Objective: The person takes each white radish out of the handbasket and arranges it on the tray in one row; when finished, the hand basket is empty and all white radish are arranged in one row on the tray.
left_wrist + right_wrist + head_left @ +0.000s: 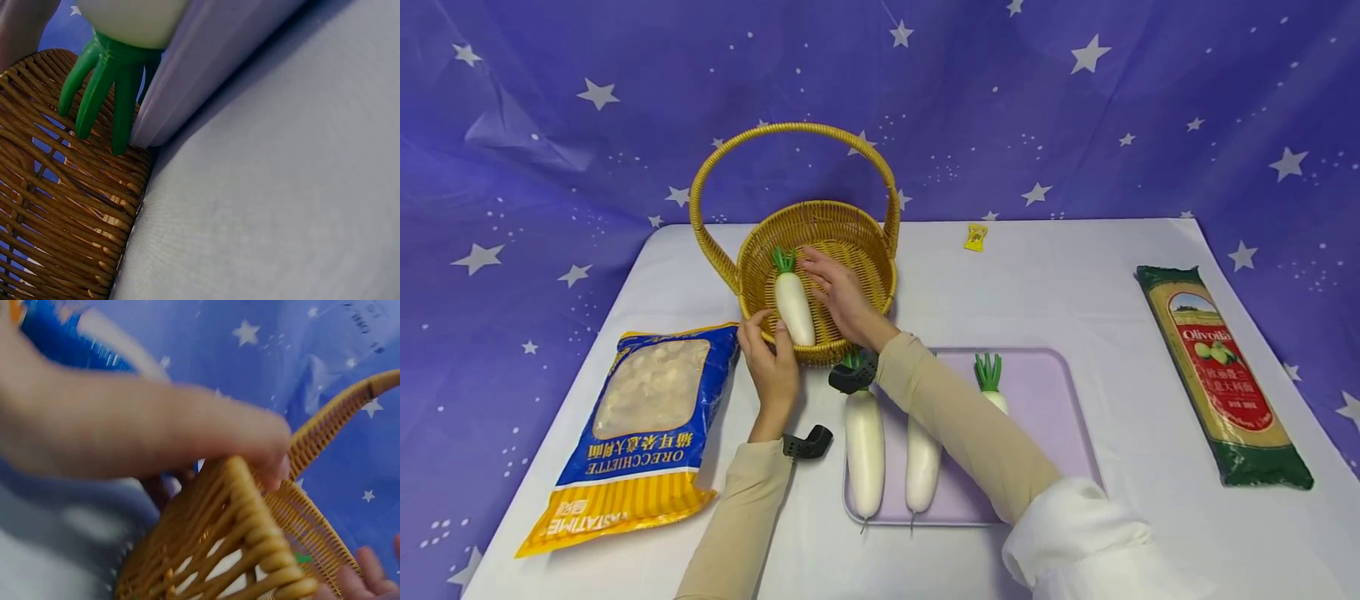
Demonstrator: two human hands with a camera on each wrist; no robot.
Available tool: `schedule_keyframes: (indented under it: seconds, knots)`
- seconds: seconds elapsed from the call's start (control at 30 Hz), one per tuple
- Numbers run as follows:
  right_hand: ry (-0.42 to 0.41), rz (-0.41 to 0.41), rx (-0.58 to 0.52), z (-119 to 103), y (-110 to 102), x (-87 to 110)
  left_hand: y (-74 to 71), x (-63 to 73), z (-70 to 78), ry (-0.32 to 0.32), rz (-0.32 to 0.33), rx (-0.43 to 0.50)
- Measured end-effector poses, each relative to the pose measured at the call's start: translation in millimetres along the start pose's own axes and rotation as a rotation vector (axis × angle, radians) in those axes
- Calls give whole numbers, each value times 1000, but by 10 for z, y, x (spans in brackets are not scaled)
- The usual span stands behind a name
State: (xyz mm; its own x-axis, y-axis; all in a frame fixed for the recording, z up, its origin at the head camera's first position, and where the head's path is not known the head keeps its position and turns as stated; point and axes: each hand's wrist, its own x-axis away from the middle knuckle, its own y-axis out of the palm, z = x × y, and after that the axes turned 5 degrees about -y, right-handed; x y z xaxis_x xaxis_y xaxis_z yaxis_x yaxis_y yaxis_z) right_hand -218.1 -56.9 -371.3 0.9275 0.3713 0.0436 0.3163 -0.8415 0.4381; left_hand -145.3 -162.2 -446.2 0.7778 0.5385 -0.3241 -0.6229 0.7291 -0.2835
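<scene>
Blue-and-yellow pasta bag (647,408) lies closest, around 8 o'clock if the wicker basket (820,218) is the middle of your dial. Next is the lilac tray (1052,417) at 4 to 5, with three white radishes (865,454) on it, one mostly hidden behind a beige sleeve (966,425). Green-ended pasta pack (1225,375) sits well apart on the white tabletop (1037,300), a bit past 3.

Left hand (771,367) is at the basket's 7 o'clock, thumb and fingers pinching the rim. A fourth radish (793,307) lies inside, left of centre, leaves toward 11 or 12. Right hand (844,304) reaches in from 5, fingers pretty straight and pinching nothing, just beside the leaves; can't tell if they're touching.

Tips, imo: keep that 7 o'clock pinch firm but gentle so the basket doesn't tip, make sure the radish isn't rolling before the fingers come away, and back out toward 5 without snagging the leaves.

Farther off, yellow-wrapped candy (975,237) between 2 and 3, then purple starry cloth (970,108) behind everything.
</scene>
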Motion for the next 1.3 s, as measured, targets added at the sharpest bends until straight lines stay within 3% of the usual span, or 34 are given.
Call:
schedule_keyframes:
  seconds: [0.1, 0.27, 0.4, 0.8, 1.1, 1.3]
  knots:
    - [51, 52, 243, 33, 39, -12, -8, -1, 5, -7, 2, -5]
    - [70, 39, 627, 98, 71, 21, 3, 9, 18, -14, -1, -3]
    - [60, 51, 807, 146, 93, 4, 7, 4, 19, -16, 3, 0]
    - [222, -1, 868, 136, 105, 24, 5, 24, 25, -17, -10, -8]
    - [215, -39, 967, 143, 111, 30, 10, 18, 16, -22, -10, -19]
    - [190, -139, 1113, 139, 124, 51, 7, 17, 15, -13, 0, -13]
